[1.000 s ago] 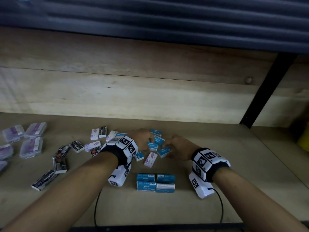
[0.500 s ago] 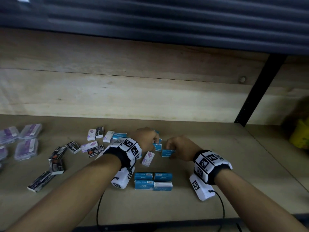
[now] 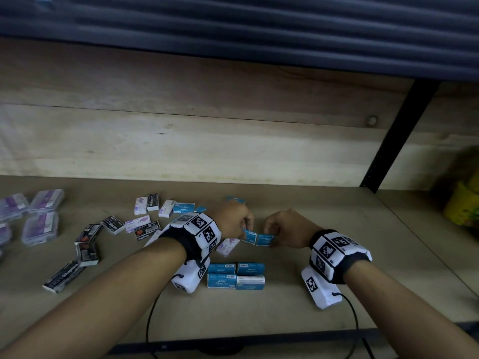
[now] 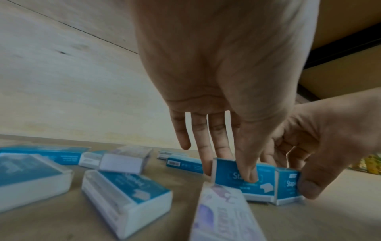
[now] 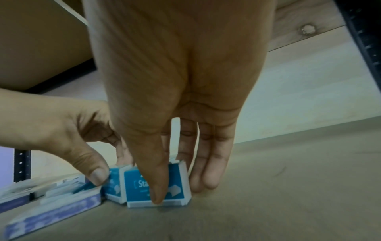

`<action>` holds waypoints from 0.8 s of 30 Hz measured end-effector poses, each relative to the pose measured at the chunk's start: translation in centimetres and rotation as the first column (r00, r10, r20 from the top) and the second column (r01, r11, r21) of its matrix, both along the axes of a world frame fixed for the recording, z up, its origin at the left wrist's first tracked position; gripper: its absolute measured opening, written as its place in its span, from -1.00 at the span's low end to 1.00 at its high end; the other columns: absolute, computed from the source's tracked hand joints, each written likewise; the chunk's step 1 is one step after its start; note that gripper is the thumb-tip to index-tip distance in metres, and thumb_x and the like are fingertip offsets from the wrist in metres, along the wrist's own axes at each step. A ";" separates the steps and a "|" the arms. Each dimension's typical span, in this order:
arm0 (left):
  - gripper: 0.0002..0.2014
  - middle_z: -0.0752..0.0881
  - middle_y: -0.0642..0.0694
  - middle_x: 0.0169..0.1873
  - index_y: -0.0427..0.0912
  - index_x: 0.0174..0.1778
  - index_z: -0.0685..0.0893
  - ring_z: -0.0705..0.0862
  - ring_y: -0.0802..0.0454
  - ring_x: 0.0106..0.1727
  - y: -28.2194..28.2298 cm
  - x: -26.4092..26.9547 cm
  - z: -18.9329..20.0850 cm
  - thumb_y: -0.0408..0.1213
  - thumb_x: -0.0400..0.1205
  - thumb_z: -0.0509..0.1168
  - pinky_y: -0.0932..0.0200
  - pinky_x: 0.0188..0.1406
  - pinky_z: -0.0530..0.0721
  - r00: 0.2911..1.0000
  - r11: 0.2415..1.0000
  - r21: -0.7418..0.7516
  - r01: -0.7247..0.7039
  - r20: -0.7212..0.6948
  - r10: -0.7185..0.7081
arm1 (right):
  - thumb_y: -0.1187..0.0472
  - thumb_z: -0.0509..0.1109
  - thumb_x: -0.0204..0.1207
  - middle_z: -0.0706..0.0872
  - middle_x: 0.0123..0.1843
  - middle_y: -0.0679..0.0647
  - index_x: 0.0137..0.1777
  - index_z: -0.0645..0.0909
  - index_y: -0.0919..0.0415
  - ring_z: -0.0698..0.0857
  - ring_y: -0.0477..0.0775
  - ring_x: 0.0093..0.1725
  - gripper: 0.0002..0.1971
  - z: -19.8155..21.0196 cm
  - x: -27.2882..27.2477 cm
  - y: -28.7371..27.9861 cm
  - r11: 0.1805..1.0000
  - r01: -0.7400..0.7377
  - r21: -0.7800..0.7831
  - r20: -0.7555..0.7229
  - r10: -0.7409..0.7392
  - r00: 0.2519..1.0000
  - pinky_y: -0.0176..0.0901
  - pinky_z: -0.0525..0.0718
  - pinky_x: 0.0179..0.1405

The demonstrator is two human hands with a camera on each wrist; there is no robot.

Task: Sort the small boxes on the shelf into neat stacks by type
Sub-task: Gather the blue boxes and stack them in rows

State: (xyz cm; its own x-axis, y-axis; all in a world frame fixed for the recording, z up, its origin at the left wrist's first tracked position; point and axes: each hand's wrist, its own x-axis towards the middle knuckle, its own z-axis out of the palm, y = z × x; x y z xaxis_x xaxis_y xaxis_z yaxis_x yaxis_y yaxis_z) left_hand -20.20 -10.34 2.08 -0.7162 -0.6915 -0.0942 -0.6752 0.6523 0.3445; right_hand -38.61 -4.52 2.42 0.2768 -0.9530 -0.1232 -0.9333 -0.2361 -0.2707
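My left hand [image 3: 245,227] pinches a small blue staple box [image 4: 235,181] between thumb and fingers, standing it on edge on the shelf. My right hand [image 3: 270,233] pinches a second blue staple box [image 5: 154,185] the same way, right beside the first, their ends touching. In the head view these two blue boxes [image 3: 258,238] sit between my hands. Nearer me lies a neat block of blue boxes [image 3: 236,276]. A white-and-purple box [image 3: 227,246] lies just left of the held pair.
More blue and white-purple boxes [image 3: 181,208] lie scattered behind my left wrist. Black staple boxes [image 3: 86,244] and clear purple cases [image 3: 40,224] are spread at the left. A black shelf post [image 3: 396,136] and a yellow object [image 3: 464,203] stand at the right.
Both hands have each taken a blue box from the scattered cluster and drawn them toward me and together; the two boxes now stand end to end.
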 end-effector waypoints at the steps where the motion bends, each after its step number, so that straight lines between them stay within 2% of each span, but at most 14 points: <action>1: -0.82 0.78 0.00 -0.11 -0.10 -0.04 0.78 0.72 0.07 -0.08 0.2 -0.1 0.0 -0.31 0.46 0.50 0.22 -0.09 0.64 1.000 1.000 -0.003 0.010 0.004 -0.010 | 0.23 0.56 0.32 0.73 -0.14 -0.04 -0.05 0.72 0.12 0.59 -0.12 -0.18 -0.81 0.0 0.0 0.1 1.000 0.002 0.000 -0.005 -0.002 1.000 -0.36 0.44 -0.19; 5: -0.82 0.76 0.03 -0.12 -0.04 -0.05 0.76 0.71 0.08 -0.09 1.0 -0.2 -0.2 -0.27 0.45 0.51 0.20 -0.08 0.64 0.998 0.998 -0.013 0.055 0.017 -0.055 | 0.22 0.55 0.32 0.60 -0.25 -0.16 -0.07 0.72 0.09 0.55 -0.14 -0.24 -0.81 0.1 -0.2 0.8 1.000 0.008 0.001 -0.019 -0.008 1.000 -0.46 0.36 -0.31; 9: -0.81 0.76 0.01 -0.10 -0.08 -0.02 0.75 0.69 0.08 -0.09 1.4 0.1 -0.2 -0.28 0.46 0.50 0.25 -0.15 0.55 0.998 0.999 -0.002 0.053 0.041 -0.053 | 0.22 0.55 0.33 0.60 -0.27 -0.18 -0.08 0.72 0.09 0.54 -0.18 -0.25 -0.83 0.0 -0.3 1.5 1.000 0.003 0.010 -0.006 -0.003 1.000 -0.61 0.33 -0.38; 14: -0.81 0.77 -0.02 -0.09 -0.11 -0.01 0.76 0.64 0.15 -0.17 1.6 1.8 0.1 -0.34 0.47 0.49 0.35 -0.20 0.47 0.998 0.999 0.027 0.030 0.055 -0.031 | 0.24 0.55 0.33 0.60 -0.29 -0.21 -0.10 0.72 0.07 0.53 -0.24 -0.28 -0.85 0.0 0.4 1.7 0.999 -0.017 0.027 0.013 0.016 1.000 -0.62 0.35 -0.39; 18: -0.79 0.75 -0.04 -0.05 -0.12 -0.01 0.76 0.64 0.13 -0.13 1.9 4.1 0.2 -0.40 0.46 0.47 0.31 -0.15 0.55 0.999 0.999 0.049 0.000 0.053 -0.003 | 0.24 0.54 0.35 0.66 -0.22 -0.17 -0.09 0.73 0.07 0.57 -0.22 -0.21 -0.85 0.1 1.4 1.5 0.998 -0.046 0.032 0.012 0.046 0.999 -0.62 0.35 -0.34; 24: -0.76 0.75 -0.04 -0.07 -0.15 0.01 0.77 0.64 0.14 -0.13 2.3 6.6 0.2 -0.43 0.44 0.47 0.30 -0.16 0.57 0.998 0.998 0.045 -0.053 0.042 0.051 | 0.22 0.57 0.34 0.73 -0.14 -0.09 -0.06 0.73 0.11 0.61 -0.18 -0.19 -0.82 0.3 3.2 1.0 0.994 -0.104 0.023 0.027 0.103 0.994 -0.48 0.47 -0.19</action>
